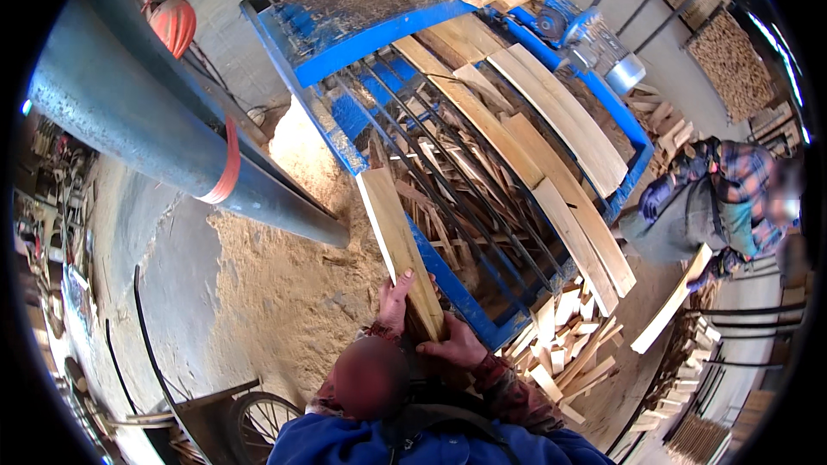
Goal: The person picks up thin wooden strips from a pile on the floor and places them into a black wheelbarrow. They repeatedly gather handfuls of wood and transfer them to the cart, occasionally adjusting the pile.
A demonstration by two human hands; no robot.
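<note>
A long wooden board (398, 241) stretches away from my body, beside the left edge of a blue metal frame (448, 280). Its far end reaches the frame's left rail; whether it rests there I cannot tell. My left hand (394, 303) is closed on the board's left edge, near its close end. My right hand (458, 346) grips the close end from the right, thumb on top. Dark bars (448, 181) span the frame, with wood offcuts lying beneath them. Several planks (560, 129) lie lengthwise over the bars on the right.
A large grey pipe (172, 129) slants down at left, above sawdust (284, 280). Offcuts (564, 353) are heaped at the frame's near right corner. A co-worker (724, 198) at right holds a plank (676, 301). A motor (599, 47) sits far right; a spoked wheel (263, 422) is near left.
</note>
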